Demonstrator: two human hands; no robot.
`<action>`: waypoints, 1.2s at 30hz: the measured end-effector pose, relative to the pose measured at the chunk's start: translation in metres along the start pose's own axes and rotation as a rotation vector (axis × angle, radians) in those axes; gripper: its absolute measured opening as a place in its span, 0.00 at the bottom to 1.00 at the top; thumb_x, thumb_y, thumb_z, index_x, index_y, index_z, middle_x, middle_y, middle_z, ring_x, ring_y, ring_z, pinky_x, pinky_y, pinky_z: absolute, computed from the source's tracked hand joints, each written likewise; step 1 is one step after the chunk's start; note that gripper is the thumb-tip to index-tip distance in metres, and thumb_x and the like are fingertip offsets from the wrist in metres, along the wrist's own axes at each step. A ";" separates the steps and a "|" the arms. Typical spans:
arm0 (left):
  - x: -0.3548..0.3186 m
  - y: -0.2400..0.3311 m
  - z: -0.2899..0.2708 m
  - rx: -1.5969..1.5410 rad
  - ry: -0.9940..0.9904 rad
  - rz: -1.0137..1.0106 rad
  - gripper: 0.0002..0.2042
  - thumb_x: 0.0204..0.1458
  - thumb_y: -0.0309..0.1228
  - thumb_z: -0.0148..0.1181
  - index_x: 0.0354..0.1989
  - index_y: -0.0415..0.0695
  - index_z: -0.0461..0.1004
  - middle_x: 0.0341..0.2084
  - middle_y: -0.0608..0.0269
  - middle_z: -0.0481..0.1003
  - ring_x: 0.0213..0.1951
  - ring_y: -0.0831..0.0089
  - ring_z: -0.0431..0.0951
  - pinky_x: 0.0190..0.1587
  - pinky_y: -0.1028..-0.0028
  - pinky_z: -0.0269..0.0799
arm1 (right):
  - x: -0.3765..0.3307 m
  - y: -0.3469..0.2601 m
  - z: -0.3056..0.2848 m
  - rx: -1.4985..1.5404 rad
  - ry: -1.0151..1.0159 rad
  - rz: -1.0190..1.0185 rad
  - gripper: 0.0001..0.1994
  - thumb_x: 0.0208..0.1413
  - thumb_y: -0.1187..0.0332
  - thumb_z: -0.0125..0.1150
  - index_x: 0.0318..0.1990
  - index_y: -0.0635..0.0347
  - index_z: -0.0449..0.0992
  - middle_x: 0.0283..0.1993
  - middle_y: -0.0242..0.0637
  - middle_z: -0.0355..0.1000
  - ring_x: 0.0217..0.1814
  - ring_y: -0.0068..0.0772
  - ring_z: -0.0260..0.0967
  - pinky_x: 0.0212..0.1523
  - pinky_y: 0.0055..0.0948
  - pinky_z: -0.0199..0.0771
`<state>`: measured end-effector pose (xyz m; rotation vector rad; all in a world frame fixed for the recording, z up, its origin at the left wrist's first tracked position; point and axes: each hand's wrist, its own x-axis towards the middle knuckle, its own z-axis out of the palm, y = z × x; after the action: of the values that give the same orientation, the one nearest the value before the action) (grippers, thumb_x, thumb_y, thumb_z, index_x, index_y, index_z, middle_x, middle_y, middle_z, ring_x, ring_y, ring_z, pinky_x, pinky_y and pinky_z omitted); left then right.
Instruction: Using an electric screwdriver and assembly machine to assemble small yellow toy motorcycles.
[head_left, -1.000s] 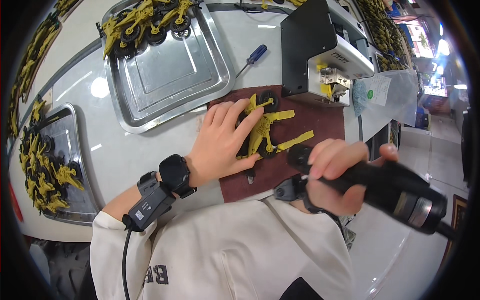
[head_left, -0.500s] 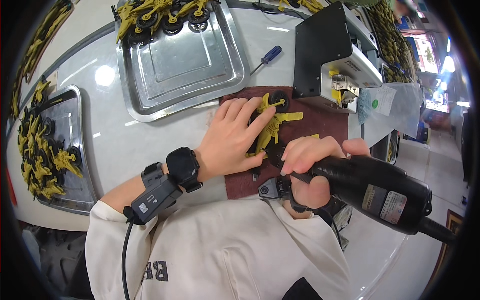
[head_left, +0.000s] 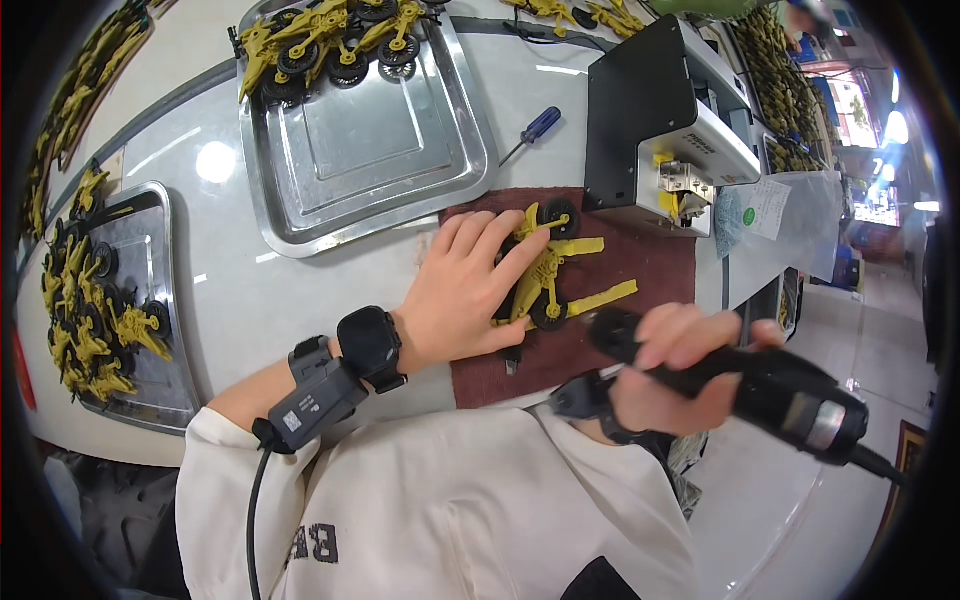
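Note:
My left hand (head_left: 470,285) lies over a yellow plastic toy with black wheels (head_left: 546,272), gripping it between thumb and fingers against a maroon cloth (head_left: 635,250). Two wheels and two yellow strips of the toy stick out to the right of the hand; part of its body is hidden under the fingers. My right hand (head_left: 680,365) is closed around a black corded electric screwdriver (head_left: 800,400). Its front end points left, apart from the toy, and is smeared by motion.
A metal tray (head_left: 365,220) holding yellow wheeled toys stands behind my left hand; another tray (head_left: 160,300) is at left. A blue-handled screwdriver (head_left: 540,125) lies beside the far tray. A black-and-white boxy machine (head_left: 640,120) stands at the cloth's back right, a plastic bag (head_left: 805,215) beside it.
My right hand has drawn the electric screwdriver back to the right and down, off the toy, uncovering its lower wheel and strip. My left hand stays on the toy.

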<state>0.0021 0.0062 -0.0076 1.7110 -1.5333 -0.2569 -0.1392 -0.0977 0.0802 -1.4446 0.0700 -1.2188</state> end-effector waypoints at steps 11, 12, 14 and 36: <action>0.001 0.020 -0.048 -1.638 -0.087 -0.398 0.36 0.57 0.57 0.34 0.62 0.36 0.56 0.60 0.50 0.60 0.57 0.59 0.63 0.58 0.64 0.58 | 0.015 -0.004 -0.038 -1.005 0.627 -0.259 0.27 0.55 0.68 0.54 0.60 0.70 0.55 0.58 0.50 0.60 0.62 0.39 0.57 0.56 0.41 0.64; 0.004 0.028 -0.057 -1.741 -0.125 -0.378 0.37 0.56 0.58 0.33 0.63 0.36 0.54 0.61 0.50 0.58 0.58 0.58 0.62 0.59 0.63 0.57 | 0.011 -0.010 -0.036 -0.997 0.505 -0.264 0.25 0.55 0.69 0.52 0.59 0.71 0.56 0.59 0.50 0.59 0.58 0.40 0.62 0.54 0.42 0.66; 0.007 0.040 -0.068 -1.839 -0.203 -0.368 0.39 0.55 0.60 0.33 0.63 0.36 0.53 0.62 0.50 0.56 0.58 0.58 0.62 0.59 0.61 0.57 | 0.012 -0.011 -0.014 -0.691 0.139 -0.103 0.19 0.52 0.69 0.56 0.49 0.72 0.68 0.48 0.46 0.68 0.46 0.39 0.69 0.48 0.34 0.70; 0.012 0.035 -0.105 -1.190 0.138 -0.401 0.12 0.62 0.31 0.42 0.44 0.36 0.69 0.32 0.70 0.72 0.34 0.86 0.68 0.38 0.83 0.63 | -0.002 -0.006 0.027 -0.002 -0.182 0.540 0.21 0.46 0.78 0.62 0.51 0.70 0.70 0.40 0.41 0.73 0.39 0.28 0.74 0.42 0.24 0.73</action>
<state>0.0447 0.0418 0.0887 0.9780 -0.6193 -0.9971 -0.1253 -0.0762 0.0900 -1.4106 0.3159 -0.6453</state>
